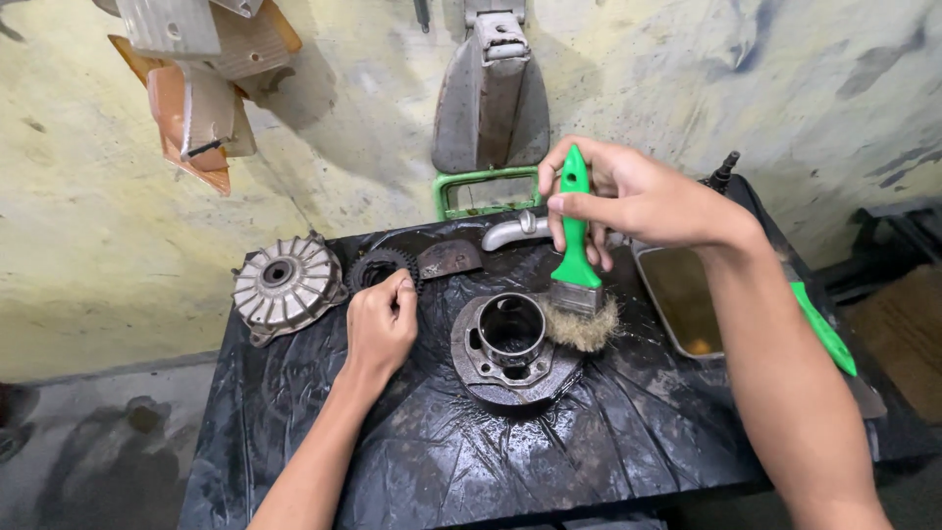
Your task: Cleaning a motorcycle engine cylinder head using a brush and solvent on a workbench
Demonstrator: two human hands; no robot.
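Right hand (628, 201) holds brush (579, 285) against cylinder (510, 344).

I see my right hand (628, 201) closed around a brush (577, 265) with a glossy green plastic handle, a dull metal ferrule and frayed tan bristles. The cylinder (510, 344) under it looks like dark, oily cast metal, rough and stained. Left and farther off, the finned hub (287, 285) is matt grey metal. The table (589, 442) wears wet, crinkled black plastic sheet. My left hand (381, 329) rests on it. On the right, the metal tray (677, 294) holds murky brown liquid.
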